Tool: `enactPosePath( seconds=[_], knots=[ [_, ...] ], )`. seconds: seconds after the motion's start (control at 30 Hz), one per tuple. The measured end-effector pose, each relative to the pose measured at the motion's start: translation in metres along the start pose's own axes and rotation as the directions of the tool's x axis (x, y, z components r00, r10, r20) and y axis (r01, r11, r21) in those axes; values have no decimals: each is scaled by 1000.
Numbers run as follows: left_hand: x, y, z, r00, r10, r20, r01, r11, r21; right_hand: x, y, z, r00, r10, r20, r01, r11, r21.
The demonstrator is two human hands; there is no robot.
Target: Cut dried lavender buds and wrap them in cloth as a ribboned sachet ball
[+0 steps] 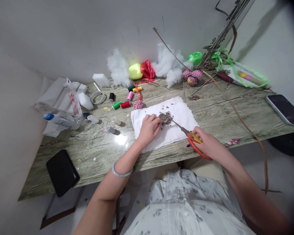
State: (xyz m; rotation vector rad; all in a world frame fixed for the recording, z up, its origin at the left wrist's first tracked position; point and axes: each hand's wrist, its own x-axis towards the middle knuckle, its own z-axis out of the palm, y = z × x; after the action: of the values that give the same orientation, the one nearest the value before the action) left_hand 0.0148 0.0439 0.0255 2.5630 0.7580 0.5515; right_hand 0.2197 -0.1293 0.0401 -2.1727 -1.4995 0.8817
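Note:
My left hand (149, 129) rests on a white cloth sheet (180, 112), fingers curled and pinched at the edge of a small heap of dried plant bits (165, 117). My right hand (207, 143) grips red-and-yellow-handled scissors (191, 138). The blades point up-left and their tip touches the heap. A pale bangle sits on my left wrist.
Thread spools (125, 104) and small vials lie left of the cloth. White stuffing (169, 65), ribbon bundles and a yarn ball (193, 76) line the wall. Dry twigs (222, 32) lean at the right. A phone (285, 109) lies far right, a black case (62, 171) front left, a squeeze bottle (60, 120) left.

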Motion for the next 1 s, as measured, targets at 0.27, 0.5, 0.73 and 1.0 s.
enactPosePath(
  seconds=[0.27,0.5,0.73,1.0],
  knots=[
    [0,2,0,1000,5,19,-5,1000,8,-5,2,5,995,91,34,-94,993,72],
    [0,2,-2,1000,6,-25,-8,999,-51,-7,10,5,996,59,63,-62,997,51],
    [0,1,-1,1000,7,-29,-8,998,-59,-8,-1,4,998,41,57,-47,995,93],
    [0,1,0,1000,13,-13,-13,1000,-28,-2,-6,2,998,43,52,-50,988,144]
  ],
)
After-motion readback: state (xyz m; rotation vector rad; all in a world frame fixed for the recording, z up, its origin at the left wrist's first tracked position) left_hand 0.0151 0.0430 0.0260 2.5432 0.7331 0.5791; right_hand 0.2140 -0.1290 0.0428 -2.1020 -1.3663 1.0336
